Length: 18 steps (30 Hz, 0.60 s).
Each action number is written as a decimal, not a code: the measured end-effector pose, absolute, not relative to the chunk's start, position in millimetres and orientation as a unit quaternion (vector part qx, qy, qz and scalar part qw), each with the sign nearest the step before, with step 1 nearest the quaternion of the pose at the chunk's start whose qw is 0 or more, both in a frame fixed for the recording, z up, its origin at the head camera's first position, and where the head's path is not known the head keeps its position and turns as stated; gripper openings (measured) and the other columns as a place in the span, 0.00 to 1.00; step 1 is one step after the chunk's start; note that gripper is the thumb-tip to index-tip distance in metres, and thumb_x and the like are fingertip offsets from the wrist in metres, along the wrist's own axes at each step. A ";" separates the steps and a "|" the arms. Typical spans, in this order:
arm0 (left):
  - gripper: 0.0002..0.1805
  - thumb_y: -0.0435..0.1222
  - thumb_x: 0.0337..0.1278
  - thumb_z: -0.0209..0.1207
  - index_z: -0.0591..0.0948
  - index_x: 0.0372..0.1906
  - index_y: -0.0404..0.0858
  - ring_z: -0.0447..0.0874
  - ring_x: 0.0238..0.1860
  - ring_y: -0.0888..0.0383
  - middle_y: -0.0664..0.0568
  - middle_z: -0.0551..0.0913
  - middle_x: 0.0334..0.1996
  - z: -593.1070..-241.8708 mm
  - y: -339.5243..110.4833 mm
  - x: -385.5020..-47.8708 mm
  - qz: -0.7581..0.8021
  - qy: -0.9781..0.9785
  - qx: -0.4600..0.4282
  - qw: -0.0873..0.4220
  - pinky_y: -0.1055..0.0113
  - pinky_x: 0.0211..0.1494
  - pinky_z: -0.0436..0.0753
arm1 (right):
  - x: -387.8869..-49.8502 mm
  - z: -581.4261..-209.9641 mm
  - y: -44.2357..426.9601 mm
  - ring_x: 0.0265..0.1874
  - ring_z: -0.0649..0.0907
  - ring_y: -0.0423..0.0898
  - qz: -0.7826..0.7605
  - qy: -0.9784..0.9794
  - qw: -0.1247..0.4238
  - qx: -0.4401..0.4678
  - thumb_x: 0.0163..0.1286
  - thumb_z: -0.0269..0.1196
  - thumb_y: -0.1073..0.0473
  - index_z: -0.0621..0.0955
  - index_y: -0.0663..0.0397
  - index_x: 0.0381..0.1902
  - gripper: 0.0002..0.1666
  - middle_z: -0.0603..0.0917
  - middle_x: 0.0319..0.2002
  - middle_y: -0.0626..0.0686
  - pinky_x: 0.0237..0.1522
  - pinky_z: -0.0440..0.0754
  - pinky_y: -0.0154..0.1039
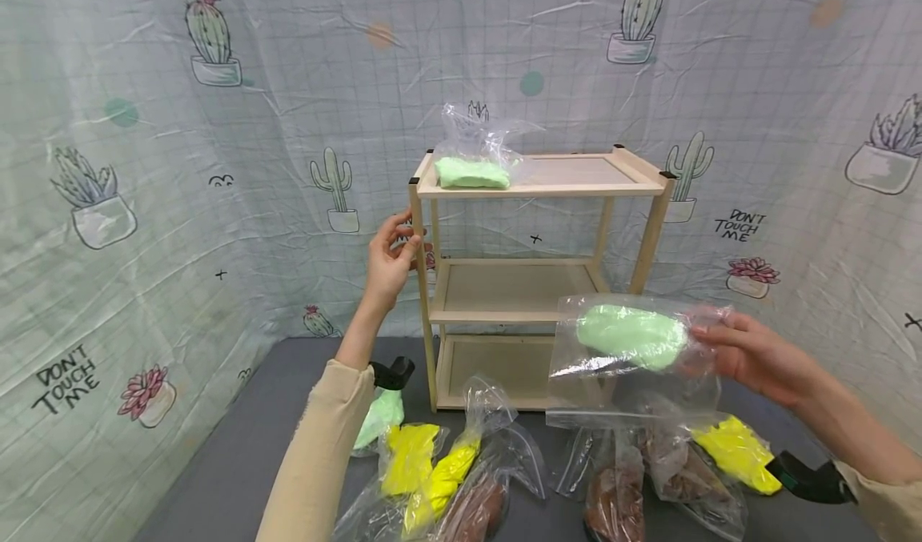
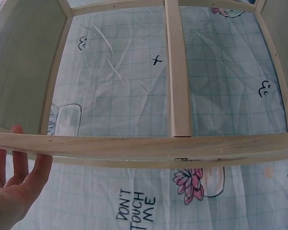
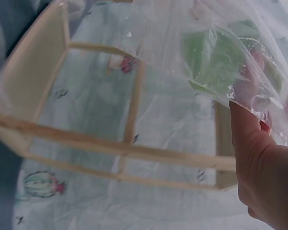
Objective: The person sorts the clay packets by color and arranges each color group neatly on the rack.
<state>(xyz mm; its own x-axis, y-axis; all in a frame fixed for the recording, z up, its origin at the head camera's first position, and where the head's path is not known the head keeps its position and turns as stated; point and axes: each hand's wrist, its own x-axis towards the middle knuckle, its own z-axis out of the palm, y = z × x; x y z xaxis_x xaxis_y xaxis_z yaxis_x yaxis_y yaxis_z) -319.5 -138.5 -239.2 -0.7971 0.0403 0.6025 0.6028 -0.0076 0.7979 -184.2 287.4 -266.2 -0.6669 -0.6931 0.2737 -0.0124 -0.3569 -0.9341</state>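
In the head view, a small wooden three-tier shelf stands ahead. My left hand is at its left front post, fingers bent around behind the wood; the left wrist view shows a fingertip past the post's far side. My right hand pinches the edge of a clear zip bag holding a light green, soft-looking lump. This bag hangs in the air before the shelf's right side. Another clear bag with a green slab sits on the top tier at the left.
On the grey table before the shelf lie several bagged lumps: green, yellow and brown, with another yellow one at right. A cactus-print curtain surrounds the table's back and sides.
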 end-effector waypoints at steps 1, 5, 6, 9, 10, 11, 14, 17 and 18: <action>0.22 0.30 0.59 0.49 0.67 0.60 0.36 0.80 0.29 0.68 0.55 0.72 0.33 -239.4 -138.5 -319.7 -0.670 -0.671 -0.239 0.209 0.63 0.33 0.82 | -183.6 -263.5 285.2 0.45 0.81 0.50 -0.752 0.515 0.224 -0.346 0.69 0.27 0.74 0.72 0.61 0.49 0.27 0.77 0.46 0.50 0.49 0.76 0.47; 0.22 0.30 0.59 0.49 0.67 0.60 0.36 0.80 0.29 0.69 0.55 0.72 0.32 -239.1 -137.9 -319.2 -0.673 -0.669 -0.242 0.204 0.58 0.35 0.82 | -179.8 -253.8 278.1 0.45 0.81 0.51 -0.756 0.500 0.221 -0.361 0.69 0.26 0.74 0.73 0.61 0.49 0.28 0.78 0.44 0.51 0.49 0.76 0.48; 0.22 0.30 0.59 0.49 0.67 0.60 0.36 0.80 0.29 0.69 0.55 0.72 0.32 -239.1 -137.7 -319.4 -0.674 -0.667 -0.243 0.204 0.58 0.35 0.82 | -178.8 -251.4 276.8 0.45 0.82 0.51 -0.757 0.497 0.221 -0.361 0.69 0.26 0.74 0.72 0.60 0.49 0.28 0.78 0.44 0.51 0.49 0.76 0.48; 0.22 0.30 0.59 0.49 0.67 0.60 0.36 0.81 0.29 0.69 0.55 0.72 0.33 -239.1 -137.5 -319.9 -0.675 -0.666 -0.242 0.204 0.65 0.33 0.82 | -176.8 -244.7 273.0 0.45 0.81 0.52 -0.763 0.487 0.216 -0.366 0.69 0.25 0.74 0.72 0.61 0.49 0.28 0.79 0.44 0.54 0.49 0.76 0.48; 0.22 0.30 0.59 0.50 0.67 0.60 0.36 0.81 0.29 0.68 0.55 0.72 0.33 -239.2 -137.6 -320.3 -0.675 -0.667 -0.242 0.204 0.67 0.32 0.82 | -176.6 -242.3 272.1 0.45 0.81 0.52 -0.765 0.484 0.213 -0.368 0.69 0.25 0.74 0.72 0.62 0.48 0.27 0.79 0.44 0.54 0.49 0.76 0.47; 0.22 0.31 0.59 0.50 0.66 0.60 0.35 0.81 0.29 0.68 0.55 0.72 0.33 -239.2 -137.8 -320.3 -0.675 -0.667 -0.241 0.205 0.68 0.31 0.81 | -176.6 -239.9 271.3 0.45 0.81 0.53 -0.768 0.478 0.212 -0.370 0.69 0.25 0.74 0.72 0.63 0.48 0.28 0.79 0.44 0.55 0.49 0.76 0.47; 0.22 0.30 0.59 0.50 0.66 0.60 0.35 0.81 0.29 0.68 0.56 0.72 0.33 -239.1 -138.3 -320.4 -0.676 -0.665 -0.241 0.206 0.70 0.30 0.81 | -177.9 -233.1 270.0 0.46 0.81 0.54 -0.774 0.457 0.213 -0.383 0.69 0.23 0.73 0.72 0.65 0.49 0.28 0.79 0.45 0.58 0.49 0.76 0.47; 0.22 0.31 0.59 0.49 0.67 0.60 0.36 0.80 0.28 0.68 0.55 0.73 0.33 -239.2 -138.6 -320.2 -0.677 -0.664 -0.239 0.208 0.70 0.30 0.81 | -179.5 -227.2 270.2 0.47 0.80 0.56 -0.780 0.433 0.219 -0.394 0.69 0.21 0.72 0.71 0.67 0.49 0.30 0.79 0.46 0.60 0.51 0.75 0.47; 0.22 0.30 0.59 0.49 0.67 0.60 0.36 0.80 0.28 0.69 0.55 0.73 0.33 -239.3 -138.5 -320.3 -0.677 -0.665 -0.237 0.208 0.70 0.29 0.81 | -180.0 -225.5 270.5 0.48 0.79 0.56 -0.780 0.428 0.219 -0.399 0.69 0.21 0.72 0.71 0.67 0.49 0.30 0.78 0.46 0.61 0.51 0.75 0.48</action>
<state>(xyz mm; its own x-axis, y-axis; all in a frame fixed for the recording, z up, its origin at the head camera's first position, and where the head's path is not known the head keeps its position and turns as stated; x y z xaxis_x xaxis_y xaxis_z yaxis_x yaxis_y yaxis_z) -320.3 -138.5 -239.3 -0.8006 0.0342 0.5982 0.5975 -0.0289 0.8013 -180.0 270.5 -225.5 -0.5850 -0.6845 0.4351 0.0004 -0.5367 -0.8438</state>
